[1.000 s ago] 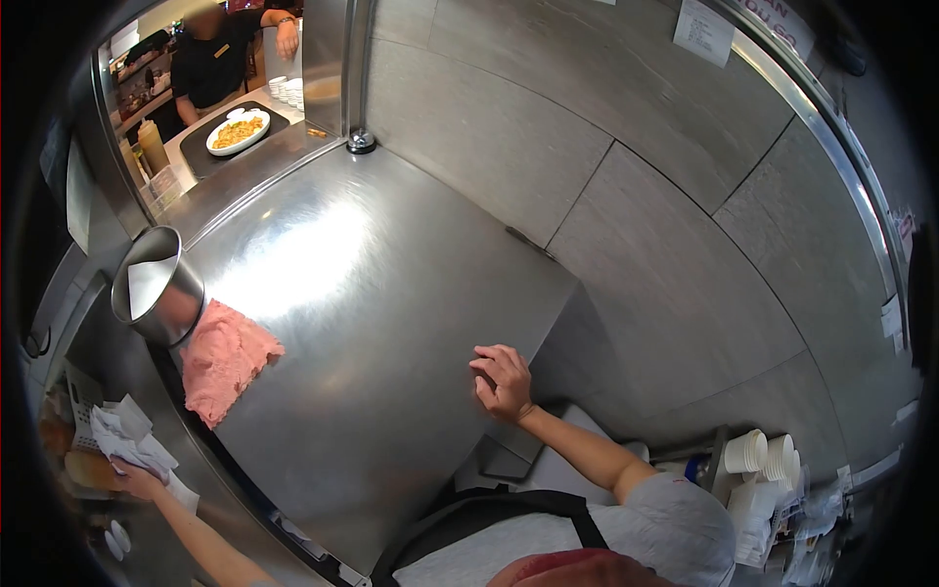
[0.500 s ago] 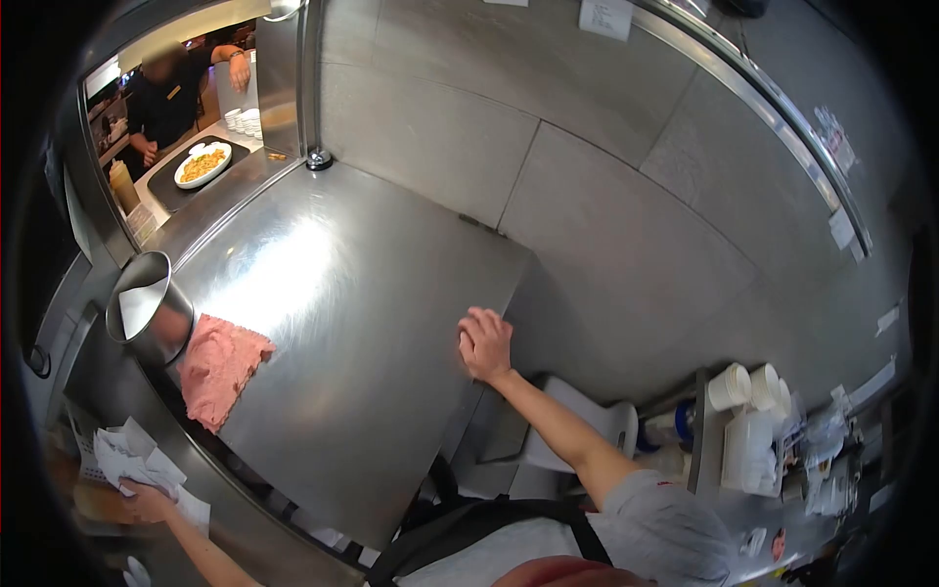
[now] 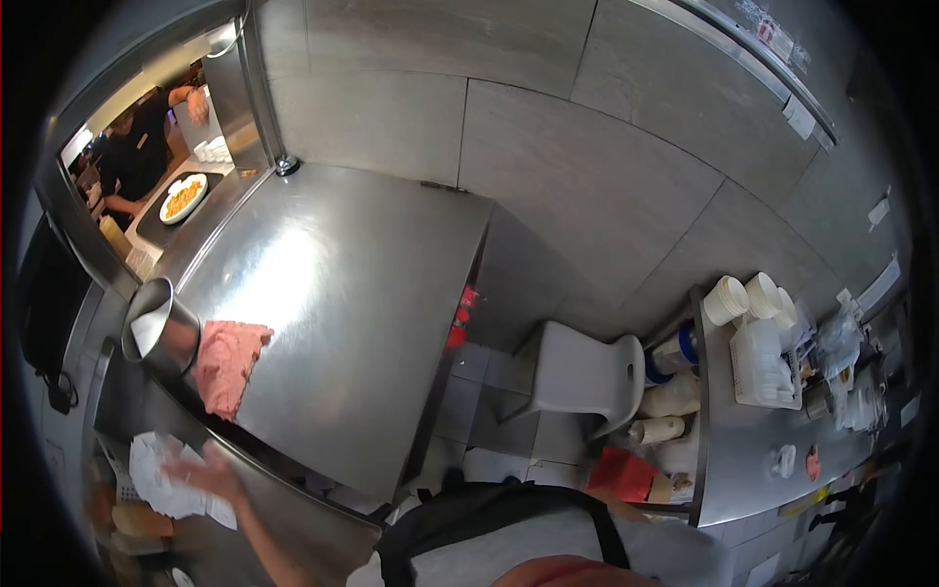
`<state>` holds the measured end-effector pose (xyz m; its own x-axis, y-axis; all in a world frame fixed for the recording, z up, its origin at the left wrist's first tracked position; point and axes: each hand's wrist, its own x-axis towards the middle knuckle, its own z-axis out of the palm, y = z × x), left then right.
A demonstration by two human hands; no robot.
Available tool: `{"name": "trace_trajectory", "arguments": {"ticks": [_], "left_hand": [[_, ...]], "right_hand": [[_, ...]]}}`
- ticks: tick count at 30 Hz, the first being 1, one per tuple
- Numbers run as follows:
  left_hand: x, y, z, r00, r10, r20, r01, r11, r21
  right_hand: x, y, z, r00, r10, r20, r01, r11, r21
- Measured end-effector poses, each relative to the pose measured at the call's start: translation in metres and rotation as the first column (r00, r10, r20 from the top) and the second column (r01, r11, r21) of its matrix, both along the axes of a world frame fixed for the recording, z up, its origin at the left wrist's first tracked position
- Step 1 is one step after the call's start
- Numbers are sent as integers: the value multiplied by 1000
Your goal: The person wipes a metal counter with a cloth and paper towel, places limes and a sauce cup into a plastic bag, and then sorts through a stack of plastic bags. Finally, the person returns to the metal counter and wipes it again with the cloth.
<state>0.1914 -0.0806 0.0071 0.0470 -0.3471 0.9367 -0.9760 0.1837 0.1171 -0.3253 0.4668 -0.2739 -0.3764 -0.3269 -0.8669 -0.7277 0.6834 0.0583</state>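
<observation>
Tabletop [image 3: 342,313] glare, blurred left hand [image 3: 207,474]

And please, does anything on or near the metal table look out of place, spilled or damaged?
I see no spill or clear damage. Two things look untidy: the pink cloth lies askew at the edge of the table, beside the metal pot, and the papers by the left hand form an uneven pile.
</observation>
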Motion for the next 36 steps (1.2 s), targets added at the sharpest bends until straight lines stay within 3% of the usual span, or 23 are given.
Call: {"name": "trace_trajectory", "arguments": {"ticks": [1,2,3,4,5,7,9,10,11,13,14,16,18,20,22,24,26,27,30,32,33,35,36], "left_hand": [[-42,13,4,996,-48,78,30,974,227],[-57,4,-38,975,-221,-33,214,887,409],[-96,14,-34,905,-336,-261,414,551,725],[-144,35,-18,902,-432,17,245,542,804],[-181,55,-8,846,-534,-5,242,376,894],[-234,86,-11,717,-692,83,246,363,899],[-262,91,-15,730,-667,149,185,403,896],[-272,91,-14,753,-643,141,176,403,898],[-279,90,-13,774,-619,132,168,402,900],[-286,90,-17,794,-591,142,150,416,897],[-288,92,-17,796,-589,142,147,415,898],[-288,95,-15,797,-585,151,143,425,894],[-287,97,-15,807,-572,147,126,409,904],[-297,97,-17,825,-545,151,107,412,905],[-304,100,-26,856,-490,166,72,430,900],[-312,108,-28,867,-466,175,62,449,892],[-322,118,-24,870,-448,206,34,472,881],[-330,121,-23,875,-430,222,14,480,877],[-354,122,-20,857,-450,252,1,490,872],[-376,111,-33,813,-519,264,50,514,857],[-389,108,-38,802,-542,252,75,510,857],[-411,108,-47,744,-601,292,69,503,861],[-420,103,-67,710,-591,384,91,617,782]], "right_hand": [[0,41,-16,1000,-8,-30,7,999,-52],[6,74,-26,998,-13,-56,6,993,-115],[12,101,-38,996,-8,-85,-7,983,-182],[19,120,-48,994,4,-107,-31,967,-254],[27,134,-58,991,28,-129,-68,945,-319],[39,144,-83,985,65,-163,-123,915,-383],[49,126,-102,988,76,-137,-117,939,-322],[65,126,-104,986,-87,-141,-17,794,-607],[81,126,-105,965,-245,-96,59,555,-830],[95,123,-110,983,-179,35,113,448,-887],[106,127,-98,923,-326,204,343,458,-820],[128,138,-63,655,-595,466,735,356,-577],[134,178,-32,569,-529,629,816,269,-512],[141,229,-31,625,-621,474,759,340,-556],[149,287,-66,710,-667,225,659,518,-545],[162,354,-123,854,-520,-21,458,771,-443],[183,418,-185,944,-224,-242,128,926,-356],[175,406,-145,881,-473,-32,465,876,-131],[183,361,-39,590,-772,-236,668,631,-393],[187,331,-27,575,-803,-155,708,584,-398],[196,307,-17,271,-962,32,845,222,-486],[217,304,-124,576,-817,-12,674,483,-559],[200,271,-71,211,-947,241,977,194,-90]]}}
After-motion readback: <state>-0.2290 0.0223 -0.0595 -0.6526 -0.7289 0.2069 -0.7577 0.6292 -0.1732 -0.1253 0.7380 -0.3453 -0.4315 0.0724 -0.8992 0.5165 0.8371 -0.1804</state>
